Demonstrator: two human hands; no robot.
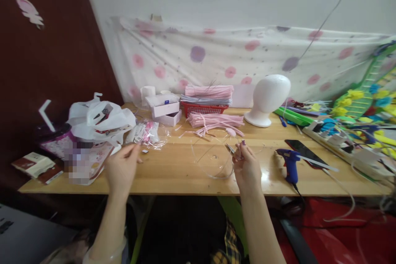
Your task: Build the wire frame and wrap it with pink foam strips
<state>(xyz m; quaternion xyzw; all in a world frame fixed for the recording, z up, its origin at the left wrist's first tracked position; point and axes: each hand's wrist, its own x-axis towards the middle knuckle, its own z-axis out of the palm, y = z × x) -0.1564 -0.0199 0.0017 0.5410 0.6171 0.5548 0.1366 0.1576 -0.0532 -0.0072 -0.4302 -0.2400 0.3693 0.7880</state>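
My right hand (247, 167) is closed around small scissors (229, 148), their metal tips pointing up and left. A bit of purple shows at its fingertips. Beside this hand, a clear thin loop (213, 176) like plastic line curves over the table, with a pale pink oval piece (230, 132) near its top. My left hand (123, 167) is held over the table at the left, thumb and fingers pinched together. Whatever is between them is too small to make out. Close to it lie a clear plastic bag (148, 134) of white and pink bits and a tiny pale square (145, 151).
Pink fuzzy stems (213, 119) lie before a red basket (206, 109). A white foam head (269, 99) stands behind. At right are a blue glue gun (291, 163), a phone (306, 154) and a power strip (337, 142). White boxes (163, 107) and a shopping bag (95, 119) are left.
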